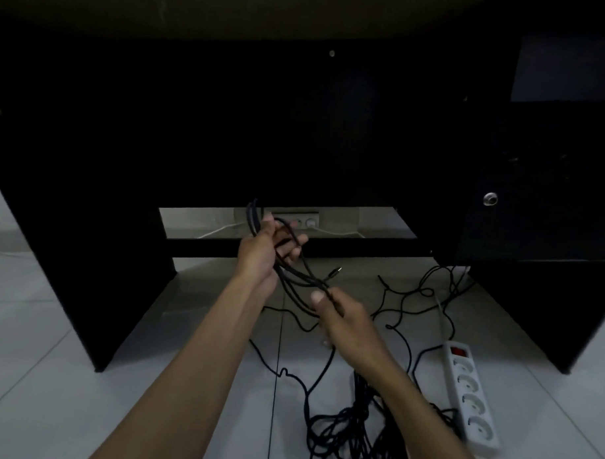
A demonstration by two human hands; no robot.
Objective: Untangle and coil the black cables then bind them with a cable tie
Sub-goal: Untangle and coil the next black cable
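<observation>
Nearest, at 5 o'clock low in the view, a tangled heap of black cable [347, 433] lies on the white tiled floor [66, 375], partly crossed by the right forearm. Just beside it at 4 o'clock, a white four-socket power strip [468, 396] with a red switch at its far end lies flat on the tiles, its pale lead running away toward 1 o'clock. Loose black strands trail from the heap up across the floor toward centre and right. Right hand [342, 320], centre, thumb on top, pinches a bundle of black cable strands between thumb and curled fingers. Left hand [269, 248], slightly farther and at 11 o'clock from the right, palm turned up, fingers loosely curled round several loops of the same black cable; the loops stick up above the thumb. A cable end with a small plug [335, 272] pokes out between the two hands. Beyond, a black desk [91, 153] fills the upper view; through the gap under its back panel, a wall outlet [303, 220] with a white cord shows.
</observation>
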